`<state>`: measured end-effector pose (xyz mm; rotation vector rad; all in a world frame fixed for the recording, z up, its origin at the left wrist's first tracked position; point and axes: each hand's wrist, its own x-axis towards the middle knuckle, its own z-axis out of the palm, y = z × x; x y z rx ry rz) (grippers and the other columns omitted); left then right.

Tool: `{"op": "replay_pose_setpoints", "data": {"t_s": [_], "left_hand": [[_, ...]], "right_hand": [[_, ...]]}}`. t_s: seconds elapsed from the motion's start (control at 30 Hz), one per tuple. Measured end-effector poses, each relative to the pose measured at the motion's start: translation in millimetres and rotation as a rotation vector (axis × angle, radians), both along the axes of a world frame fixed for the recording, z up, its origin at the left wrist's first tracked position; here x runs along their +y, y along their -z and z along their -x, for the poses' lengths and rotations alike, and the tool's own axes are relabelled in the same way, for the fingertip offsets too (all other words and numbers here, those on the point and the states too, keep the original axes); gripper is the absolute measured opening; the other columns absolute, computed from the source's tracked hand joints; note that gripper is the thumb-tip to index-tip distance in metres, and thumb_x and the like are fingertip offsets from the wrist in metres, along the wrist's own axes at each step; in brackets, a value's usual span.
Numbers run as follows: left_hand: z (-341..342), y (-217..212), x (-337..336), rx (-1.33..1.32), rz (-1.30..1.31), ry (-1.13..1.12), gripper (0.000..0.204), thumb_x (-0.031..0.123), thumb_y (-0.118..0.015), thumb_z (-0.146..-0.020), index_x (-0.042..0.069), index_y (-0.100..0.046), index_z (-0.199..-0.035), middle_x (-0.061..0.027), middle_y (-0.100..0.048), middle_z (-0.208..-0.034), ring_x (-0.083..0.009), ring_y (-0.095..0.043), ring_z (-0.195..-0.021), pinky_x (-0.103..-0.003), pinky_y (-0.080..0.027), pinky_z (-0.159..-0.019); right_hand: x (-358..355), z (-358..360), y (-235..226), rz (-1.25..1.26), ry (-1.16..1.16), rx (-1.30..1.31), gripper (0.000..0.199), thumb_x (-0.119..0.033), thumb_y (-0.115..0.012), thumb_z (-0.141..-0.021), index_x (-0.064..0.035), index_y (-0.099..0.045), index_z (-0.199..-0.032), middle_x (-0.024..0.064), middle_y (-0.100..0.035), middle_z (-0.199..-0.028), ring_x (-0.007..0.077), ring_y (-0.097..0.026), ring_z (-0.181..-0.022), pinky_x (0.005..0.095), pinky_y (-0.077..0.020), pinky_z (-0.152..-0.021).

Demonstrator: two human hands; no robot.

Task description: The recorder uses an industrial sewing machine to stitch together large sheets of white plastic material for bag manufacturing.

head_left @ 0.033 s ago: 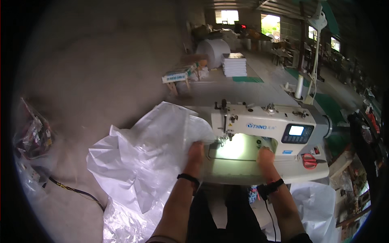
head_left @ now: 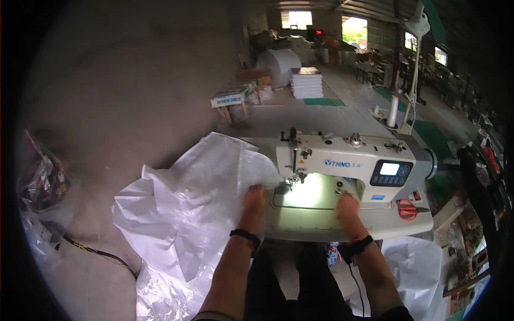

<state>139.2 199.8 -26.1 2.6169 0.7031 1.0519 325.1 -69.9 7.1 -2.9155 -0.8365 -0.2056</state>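
A large crumpled white plastic sheet [head_left: 182, 208] drapes over the left side of the sewing machine [head_left: 348, 166] and hangs down toward the floor. My left hand [head_left: 254, 199] is closed on the sheet's right edge, just left of the presser foot [head_left: 292, 182]. On the lit machine bed [head_left: 305, 219], under the arm's right end, is my right hand [head_left: 347, 207]. Its fingers are curled and slightly blurred; whatever they may hold is hidden. Red-handled scissors [head_left: 408, 209] lie on the bed to the right of that hand.
Behind the machine stands a white thread cone [head_left: 393, 111]. More white sheeting [head_left: 412, 267] hangs at the lower right. A black cable [head_left: 99, 251] runs across the floor at left. Farther off are a small bench [head_left: 227, 100], stacked white sheets [head_left: 307, 84] and a big white roll [head_left: 278, 67].
The whole view has shifted slightly, so the machine sits a little farther left and higher. My hands and the sheet keep nearly the same places relative to it.
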Motion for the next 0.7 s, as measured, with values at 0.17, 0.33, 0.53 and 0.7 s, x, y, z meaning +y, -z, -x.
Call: {"op": "replay_pose_setpoints", "data": {"t_s": [0.17, 0.33, 0.53, 0.7], "left_hand": [[23.0, -2.4, -1.7, -0.146, 0.148, -0.010, 0.016, 0.011, -0.054, -0.085, 0.005, -0.065, -0.095, -0.0165, -0.065, -0.098, -0.0335, -0.060, -0.094, -0.043, -0.047, -0.082], [24.6, -10.2, -3.9, -0.211, 0.253, -0.001, 0.016, 0.014, -0.056, -0.087, 0.004, -0.065, -0.095, -0.0157, -0.065, -0.095, -0.0330, -0.060, -0.092, -0.040, -0.048, -0.080], [28.2, -10.4, -1.2, -0.283, 0.262, 0.042, 0.019, 0.014, -0.057, -0.086, 0.004, -0.066, -0.098, -0.0170, -0.066, -0.094, -0.0330, -0.062, -0.088, -0.037, -0.049, -0.078], [33.1, -5.6, 0.3, -0.369, 0.446, -0.037, 0.018, 0.016, -0.056, -0.089, 0.005, -0.065, -0.100, -0.0087, -0.064, -0.083, -0.0202, -0.061, -0.078, -0.032, -0.048, -0.073]], "right_hand": [[41.7, 68.9, 9.2, -0.249, -0.433, 0.215, 0.027, -0.019, -0.043, -0.092, 0.0029, -0.050, -0.107, 0.0205, -0.062, -0.096, 0.0345, -0.065, -0.082, 0.0410, -0.0529, -0.068], [112.6, 91.8, 5.6, -0.309, -0.422, 0.301, 0.025, -0.022, -0.044, -0.094, 0.0013, -0.049, -0.101, 0.0210, -0.061, -0.095, 0.0381, -0.062, -0.084, 0.0459, -0.0495, -0.072], [144.5, 94.0, 8.9, -0.313, -0.469, 0.050, 0.021, -0.012, -0.051, -0.086, 0.0026, -0.050, -0.100, 0.0203, -0.060, -0.094, 0.0332, -0.066, -0.077, 0.0391, -0.0548, -0.062], [138.4, 93.2, 11.2, -0.026, -0.464, 0.079, 0.025, -0.017, -0.043, -0.090, -0.0009, -0.055, -0.104, 0.0246, -0.060, -0.099, 0.0380, -0.062, -0.090, 0.0435, -0.0520, -0.070]]}}
